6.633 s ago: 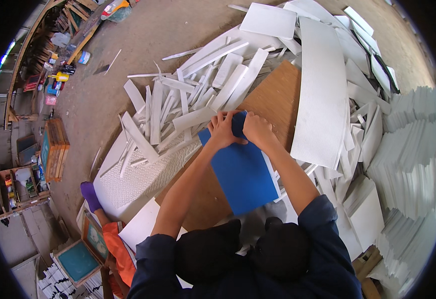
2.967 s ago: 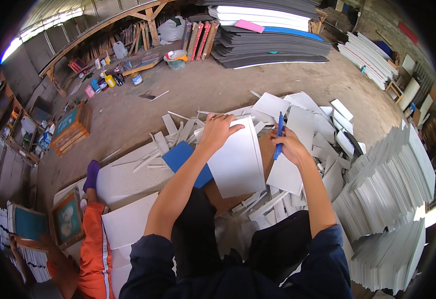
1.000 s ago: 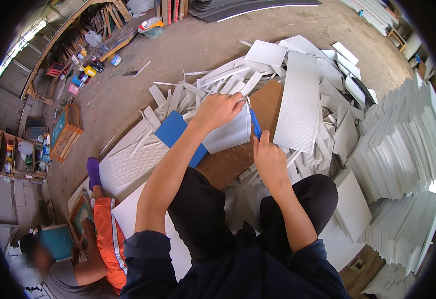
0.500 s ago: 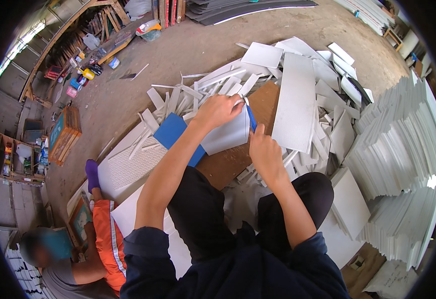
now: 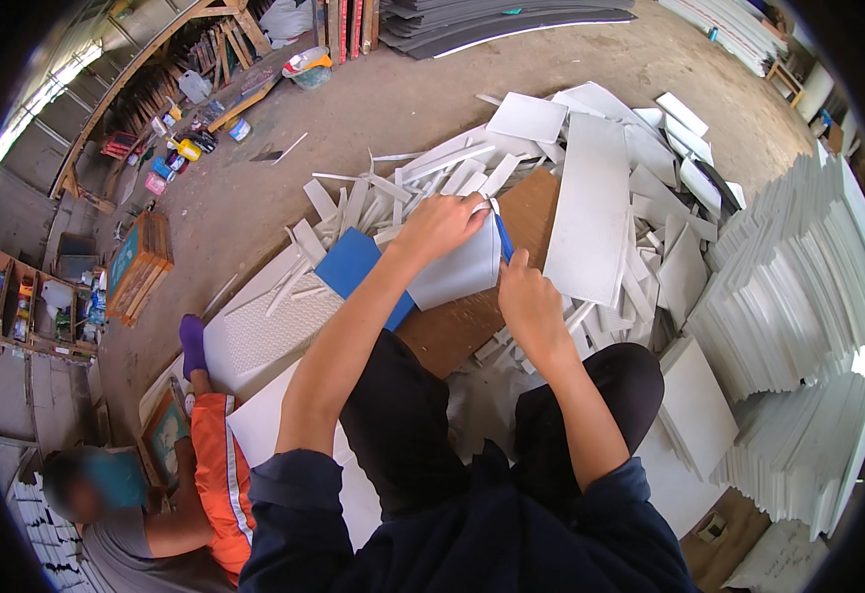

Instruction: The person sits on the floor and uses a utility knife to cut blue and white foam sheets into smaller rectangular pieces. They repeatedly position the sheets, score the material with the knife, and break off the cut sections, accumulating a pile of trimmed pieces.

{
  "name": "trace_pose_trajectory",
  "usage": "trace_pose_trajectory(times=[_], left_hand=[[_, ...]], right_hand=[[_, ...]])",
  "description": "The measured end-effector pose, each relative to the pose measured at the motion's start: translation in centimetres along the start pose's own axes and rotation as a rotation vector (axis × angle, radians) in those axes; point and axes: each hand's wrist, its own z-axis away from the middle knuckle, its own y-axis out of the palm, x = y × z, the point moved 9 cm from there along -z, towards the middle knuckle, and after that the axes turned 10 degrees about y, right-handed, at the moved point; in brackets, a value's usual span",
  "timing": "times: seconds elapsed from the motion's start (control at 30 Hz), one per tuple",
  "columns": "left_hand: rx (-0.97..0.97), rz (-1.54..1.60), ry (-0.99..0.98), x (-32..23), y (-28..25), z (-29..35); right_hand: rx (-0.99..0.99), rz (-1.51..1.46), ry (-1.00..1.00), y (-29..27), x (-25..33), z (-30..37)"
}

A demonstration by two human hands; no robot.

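Note:
My left hand [image 5: 442, 229] is closed on the far edge of a white foam sheet [image 5: 455, 273], its fingertips pinching near the far right corner. Under the sheet lie a brown board [image 5: 452, 331] and, at the left, a blue panel [image 5: 346, 261]. In my right hand [image 5: 533, 308] is a slim blue tool that looks like a cutter knife [image 5: 505, 237]. It points away from me along the sheet's right edge. Its tip is close to the left fingertips, where a small pale strip sticks up; whether the blade touches the sheet cannot be made out.
White foam offcuts [image 5: 393, 193] heap beyond the board, with a long white panel [image 5: 587, 208] to the right. Tall stacks of white sheets [image 5: 788, 287] stand at far right. At lower left a person in orange trousers [image 5: 223, 474] sits close by, near a textured white slab [image 5: 279, 331].
The whole view has shifted slightly. Both hands keep nearly the same places on the sheet and the knife, and the pale strip by the left fingertips shows more plainly.

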Motion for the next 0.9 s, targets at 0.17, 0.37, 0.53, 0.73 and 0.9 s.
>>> trace_pose_trajectory(times=[0.17,0.37,0.53,0.73,0.9], left_hand=[[-0.016,0.002,0.034,-0.8,0.0,-0.2],[0.025,-0.047,-0.017,-0.4,0.0,-0.2],[0.02,-0.047,0.032,-0.8,0.4,-0.2],[0.005,-0.038,0.01,-0.2,0.0,0.1],[0.058,-0.067,0.016,-0.8,0.5,0.0]], right_hand=[[-0.01,-0.034,-0.004,0.3,-0.3,-1.0],[0.016,-0.042,-0.004,0.7,-0.7,-0.2],[0.028,-0.054,-0.022,0.6,-0.7,-1.0],[0.046,-0.054,-0.009,0.8,-0.8,-0.1],[0.03,-0.05,-0.013,0.8,-0.8,-0.7]])
